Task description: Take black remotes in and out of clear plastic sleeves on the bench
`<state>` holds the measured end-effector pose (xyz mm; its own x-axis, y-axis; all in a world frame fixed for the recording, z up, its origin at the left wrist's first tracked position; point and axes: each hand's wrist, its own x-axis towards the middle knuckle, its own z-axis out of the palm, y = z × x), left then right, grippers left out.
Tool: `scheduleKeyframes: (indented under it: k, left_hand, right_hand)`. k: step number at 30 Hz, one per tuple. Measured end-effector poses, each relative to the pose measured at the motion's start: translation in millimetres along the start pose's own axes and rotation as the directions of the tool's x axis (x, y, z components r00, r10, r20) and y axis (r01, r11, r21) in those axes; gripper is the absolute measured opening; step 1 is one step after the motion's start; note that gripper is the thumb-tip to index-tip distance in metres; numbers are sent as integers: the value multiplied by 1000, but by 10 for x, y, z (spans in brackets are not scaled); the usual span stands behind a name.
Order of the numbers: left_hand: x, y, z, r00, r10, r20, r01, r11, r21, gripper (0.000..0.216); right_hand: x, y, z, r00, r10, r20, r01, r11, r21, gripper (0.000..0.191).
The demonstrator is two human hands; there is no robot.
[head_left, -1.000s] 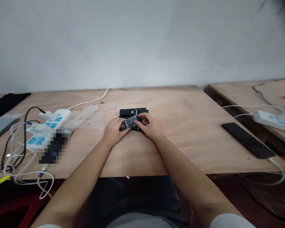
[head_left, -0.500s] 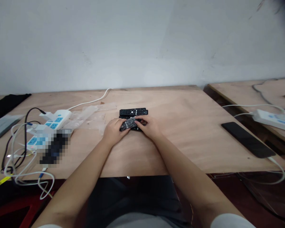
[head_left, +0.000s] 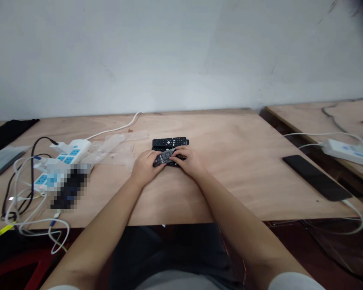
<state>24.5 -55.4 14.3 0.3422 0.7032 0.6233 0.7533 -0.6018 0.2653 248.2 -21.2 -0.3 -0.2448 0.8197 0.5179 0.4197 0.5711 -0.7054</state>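
Observation:
Both my hands meet over a small pile of black remote controls in the middle of the wooden table. My left hand grips the near end of one remote in a clear plastic sleeve, held tilted above the pile. My right hand closes its fingers on the other end of that same sleeved remote. Under my right hand part of the pile is hidden.
Clear plastic bags lie left of the pile. White power strips with tangled cables fill the table's left side. A black phone lies at the right edge, and a second table carries another power strip.
My right hand's fingers have slid slightly left along the sleeved remote, covering more of it. The left hand and the pile have barely moved.

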Motion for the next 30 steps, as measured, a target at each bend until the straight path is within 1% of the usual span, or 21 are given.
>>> scheduleKeyframes:
  k: [5,11,14,18,21,24,27,30]
  left_hand:
    - [1,-8,12,1000,-14,12,14,1000,-7,34]
    - [4,-14,14,998,-42,40,43,999,-17,35]
    - [4,-38,-3,997,-58,43,59,998,-11,35]
    - [-8,-113,-30,995,-94,32,94,996,0,37]
    - [-20,-178,-40,992,-124,37,124,992,7,39]
    - [-28,-221,-46,988,-152,24,152,988,9,42]
    - [-30,-236,-49,985,-170,16,170,985,1,45]
    - [-33,-238,-47,982,-188,30,189,982,-23,51]
  right_hand:
    - [20,-2,-17,1000,9,23,-9,1000,18,12]
    - [15,-22,-21,991,124,41,-127,990,68,20]
    - [15,12,-31,982,186,20,-187,973,138,22]
    - [27,143,-35,970,236,-62,-216,947,236,26]
    - [36,243,-14,952,293,-93,-239,897,372,36]
    - [45,290,10,925,374,-73,-291,816,499,47]
    - [61,306,7,903,424,-69,-325,778,538,51]
    - [73,317,-30,884,456,-101,-331,764,553,50]
